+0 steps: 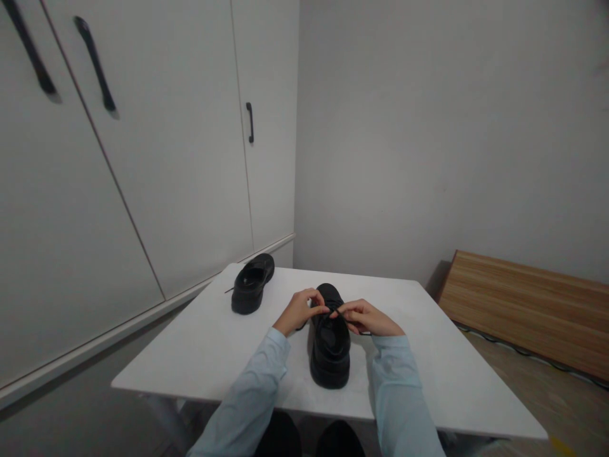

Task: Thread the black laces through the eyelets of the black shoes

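Observation:
A black lace-up shoe [330, 362] stands on the white table in front of me, its toe pointing away. My left hand [304, 309] is at the left of its opening, thumb and fingers pinched on a black shoelace [332, 311]. From the right, my right hand [364, 317] also pinches the lace over the tongue, and a lace end shows below its fingers. Whether the lace is knotted is too small to tell. A second black shoe [248, 298] sits farther back on the left, with a lace end sticking out to its left.
The white table [190, 355] reaches close to the white cabinets [190, 158] with dark handles on the left. A grey wall [404, 139] rises behind it. On the right, a wood-grain panel [528, 304] leans near the wall, with a cable along its lower edge.

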Available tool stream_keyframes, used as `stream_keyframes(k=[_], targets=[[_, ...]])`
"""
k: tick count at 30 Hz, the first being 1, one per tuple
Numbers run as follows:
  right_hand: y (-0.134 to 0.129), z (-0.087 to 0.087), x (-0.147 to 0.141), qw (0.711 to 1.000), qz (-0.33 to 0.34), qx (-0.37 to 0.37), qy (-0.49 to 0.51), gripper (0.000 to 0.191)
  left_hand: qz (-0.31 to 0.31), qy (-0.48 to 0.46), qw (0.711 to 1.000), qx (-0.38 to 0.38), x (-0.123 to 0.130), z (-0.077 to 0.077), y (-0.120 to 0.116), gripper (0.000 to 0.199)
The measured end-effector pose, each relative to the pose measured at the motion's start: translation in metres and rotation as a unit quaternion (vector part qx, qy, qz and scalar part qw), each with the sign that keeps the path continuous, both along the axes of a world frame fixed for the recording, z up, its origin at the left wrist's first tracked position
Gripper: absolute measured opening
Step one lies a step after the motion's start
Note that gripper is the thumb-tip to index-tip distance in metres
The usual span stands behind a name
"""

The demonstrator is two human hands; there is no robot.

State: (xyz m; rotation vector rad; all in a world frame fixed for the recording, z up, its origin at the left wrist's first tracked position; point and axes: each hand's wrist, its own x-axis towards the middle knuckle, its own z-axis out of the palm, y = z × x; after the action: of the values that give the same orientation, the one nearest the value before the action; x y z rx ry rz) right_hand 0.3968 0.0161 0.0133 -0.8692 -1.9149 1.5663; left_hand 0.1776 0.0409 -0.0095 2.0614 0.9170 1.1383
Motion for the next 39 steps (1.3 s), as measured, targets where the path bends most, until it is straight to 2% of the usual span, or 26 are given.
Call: stream_keyframes(k=[4,9,18,23,27,34,39], targets=[[0.004,-0.003,-0.005,0.998,-0.058,0.004,0.005,0.046,0.0,0.003,1.0,-0.005,0.001,0.001,-0.001,0.025],[0.009,-0.009,-0.008,0.995,-0.094,0.006,0.017,0.047,-0.006,0.007,1.0,-0.02,0.001,0.003,-0.001,0.025],[0.014,-0.014,-0.006,0.992,-0.121,0.028,0.007,0.05,-0.042,0.037,0.997,-0.047,-0.004,0.004,0.001,0.027],[0.013,-0.014,-0.006,0.992,-0.118,0.039,-0.002,0.051,-0.091,0.055,0.99,-0.089,-0.011,0.007,0.002,0.02],[0.013,-0.015,-0.005,0.995,-0.099,0.032,-0.003,0.056,-0.093,0.051,0.989,-0.099,-0.013,0.008,0.001,0.011],[0.018,-0.019,-0.007,0.989,-0.142,0.033,0.023,0.055,-0.065,0.05,0.995,-0.056,-0.012,0.005,0.0,0.015],[0.02,-0.021,-0.011,0.986,-0.164,0.009,0.018,0.055,-0.012,0.042,0.998,0.038,-0.008,0.006,0.0,0.013]])
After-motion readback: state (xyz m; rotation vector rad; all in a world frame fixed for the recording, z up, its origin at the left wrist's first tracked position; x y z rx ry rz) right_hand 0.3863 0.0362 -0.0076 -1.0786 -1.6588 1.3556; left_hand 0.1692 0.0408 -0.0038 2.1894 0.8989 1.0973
